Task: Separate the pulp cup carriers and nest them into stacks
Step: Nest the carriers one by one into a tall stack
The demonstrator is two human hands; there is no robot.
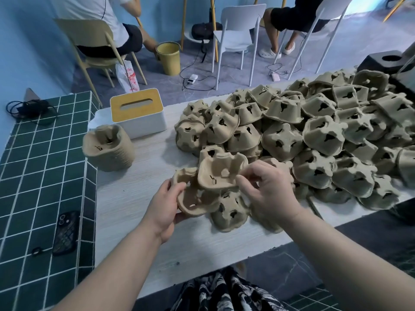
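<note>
A big heap of brown pulp cup carriers covers the right half of the pale wooden table. Over the table's front part, my left hand grips the lower carrier, thumb on its rim. My right hand pinches the edge of the upper carrier, which is tilted with its hollow side toward me and overlaps the lower one. A nested stack of carriers stands at the table's left edge.
A white tissue box with a yellow lid sits behind the stack. A phone and a black cable lie on the green tiled counter at left. Beyond the table are chairs, seated people and a yellow bin.
</note>
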